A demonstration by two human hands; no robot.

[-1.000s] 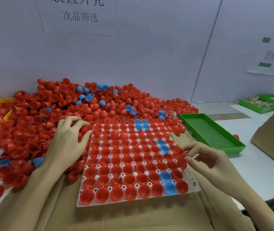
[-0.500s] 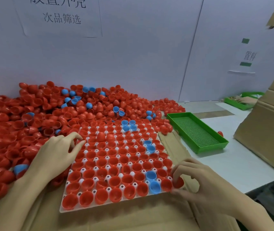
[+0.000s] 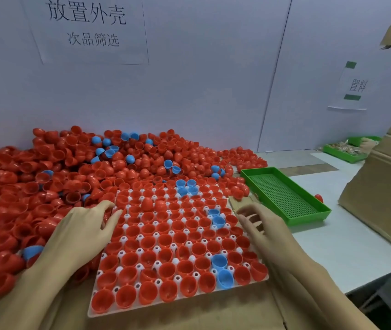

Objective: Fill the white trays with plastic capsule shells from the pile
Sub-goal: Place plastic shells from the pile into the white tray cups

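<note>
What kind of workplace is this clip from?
Probably a small factory sorting or assembly bench: a huge loose pile of red and blue capsule shells, a white tray nearly filled with them, printed station signs on the partition, and green bins alongside.

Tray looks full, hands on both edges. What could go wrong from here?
1. The loose pile crowds the white tray's far and left edges; sliding or lifting it may drag extra shells on.
2. One red shell sits dome-up, above its neighbours; it could roll off.
3. The left hand rests on loose shells, which may scatter.
</note>
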